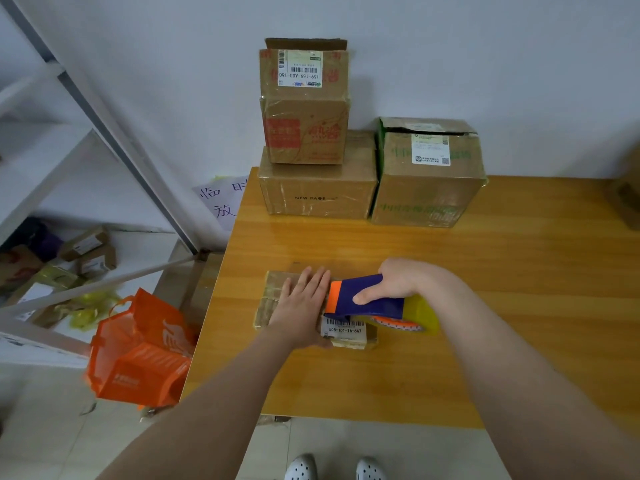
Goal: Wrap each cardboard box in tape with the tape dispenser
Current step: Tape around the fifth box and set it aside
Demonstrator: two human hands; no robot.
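Note:
A flat cardboard box with a barcode label lies on the wooden table in front of me. My left hand lies flat on its top with the fingers straight, pressing it down. My right hand grips the blue and orange tape dispenser, which carries a yellowish tape roll and sits on the box's right part. Three more cardboard boxes stand at the table's back: a low one, a taller one stacked on it, and a green-printed one to the right.
An orange bag sits on the floor left of the table. A white metal shelf with small parcels stands further left. A brown object shows at the table's right edge. The wall is close behind the boxes.

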